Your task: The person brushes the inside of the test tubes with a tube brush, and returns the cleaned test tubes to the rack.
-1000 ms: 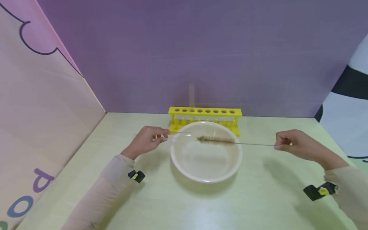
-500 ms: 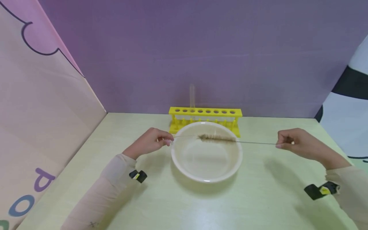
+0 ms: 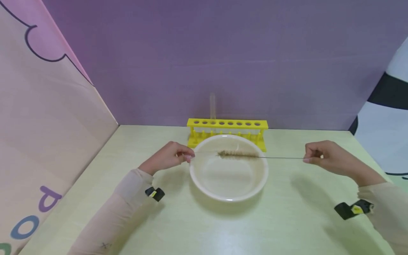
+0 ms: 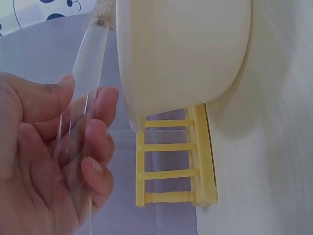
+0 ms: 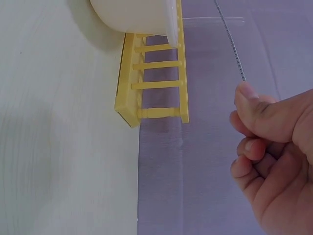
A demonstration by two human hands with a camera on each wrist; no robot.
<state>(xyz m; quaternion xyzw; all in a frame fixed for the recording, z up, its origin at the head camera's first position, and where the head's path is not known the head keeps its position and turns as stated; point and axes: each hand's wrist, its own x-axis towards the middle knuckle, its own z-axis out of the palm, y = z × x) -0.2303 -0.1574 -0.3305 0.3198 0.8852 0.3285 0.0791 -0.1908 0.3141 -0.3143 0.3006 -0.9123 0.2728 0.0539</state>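
Note:
My left hand (image 3: 170, 156) grips a clear glass test tube (image 4: 90, 58), its mouth facing right over the bowl. From the other side my right hand (image 3: 326, 157) pinches the twisted wire handle (image 5: 231, 41) of a test tube brush (image 3: 240, 154). The brush's tan bristles lie level above the white bowl (image 3: 227, 196), their tip at the tube's mouth. In the left wrist view the bristle tip (image 4: 103, 12) shows right at that opening; whether it has entered cannot be told. The tube is hard to see in the head view.
Behind the bowl stands a yellow test tube rack (image 3: 227, 123), partly hidden by it. Another clear tube (image 3: 212, 106) stands upright in the rack. A purple backdrop (image 3: 229, 63) rises at the back edge of the pale table (image 3: 229, 230).
My left hand has moved slightly right, bringing the test tube level with the brush and its mouth to the bristle tip. My right hand has shifted only a little.

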